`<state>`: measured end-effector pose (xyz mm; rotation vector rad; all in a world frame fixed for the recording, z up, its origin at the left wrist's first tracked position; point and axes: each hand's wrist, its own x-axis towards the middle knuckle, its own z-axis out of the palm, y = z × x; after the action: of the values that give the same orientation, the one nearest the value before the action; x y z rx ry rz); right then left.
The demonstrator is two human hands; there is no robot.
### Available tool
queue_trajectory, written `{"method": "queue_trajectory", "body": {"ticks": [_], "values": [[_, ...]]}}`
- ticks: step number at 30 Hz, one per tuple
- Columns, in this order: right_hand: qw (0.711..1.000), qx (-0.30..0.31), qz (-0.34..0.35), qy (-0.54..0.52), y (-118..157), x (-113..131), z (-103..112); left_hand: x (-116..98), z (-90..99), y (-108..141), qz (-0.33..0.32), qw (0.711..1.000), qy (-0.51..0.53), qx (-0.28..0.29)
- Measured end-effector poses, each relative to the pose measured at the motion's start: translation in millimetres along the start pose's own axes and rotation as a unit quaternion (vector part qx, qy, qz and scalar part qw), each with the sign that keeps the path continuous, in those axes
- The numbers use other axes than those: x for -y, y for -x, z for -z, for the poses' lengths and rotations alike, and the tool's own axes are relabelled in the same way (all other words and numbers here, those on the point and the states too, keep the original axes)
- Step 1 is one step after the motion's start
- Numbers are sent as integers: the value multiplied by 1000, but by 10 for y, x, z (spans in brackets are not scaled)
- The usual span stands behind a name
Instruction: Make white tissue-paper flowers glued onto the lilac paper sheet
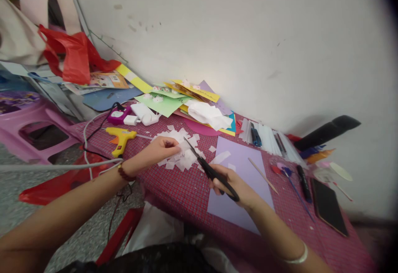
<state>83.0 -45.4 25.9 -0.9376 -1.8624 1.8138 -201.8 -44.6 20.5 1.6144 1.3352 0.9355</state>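
Black scissors are held in the right hand; beside the white paper pile — over its left edge — a small white piece is pinched between the left hand's fingertips.

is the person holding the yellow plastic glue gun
No, the yellow glue gun lies on the red checked tablecloth; the left hand pinches white paper and the right hand holds black scissors.
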Motion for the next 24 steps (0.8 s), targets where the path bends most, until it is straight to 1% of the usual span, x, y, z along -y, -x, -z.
{"method": "queue_trajectory", "body": {"ticks": [4, 8, 13, 16, 20, 22, 24], "values": [[1000, -5, 2, 0, 10, -13, -14, -36, -17, -1, 1, 1000, -11, 2], [1000, -10, -11, 20, 22, -38, -11, -66, -29, -6, -1, 1000, -13, 0], [996, 10, 32, 87, 51, -7, 41, -71, -24, -18, -6, 1000, -9, -11], [994, 33, 24, 101, 71, 10, 72, -90, -37, -22, -5, 999, 38, -33], [994, 57, 31, 90, 73, -19, 90, -149, -89, -23, 30, 989, 134, -55], [994, 61, 34, 89, 59, -46, 85, -177, -118, -25, 49, 985, 155, -53], [994, 55, 33, 89, 37, -67, 67, -199, -141, -25, 67, 984, 163, -37]]}}
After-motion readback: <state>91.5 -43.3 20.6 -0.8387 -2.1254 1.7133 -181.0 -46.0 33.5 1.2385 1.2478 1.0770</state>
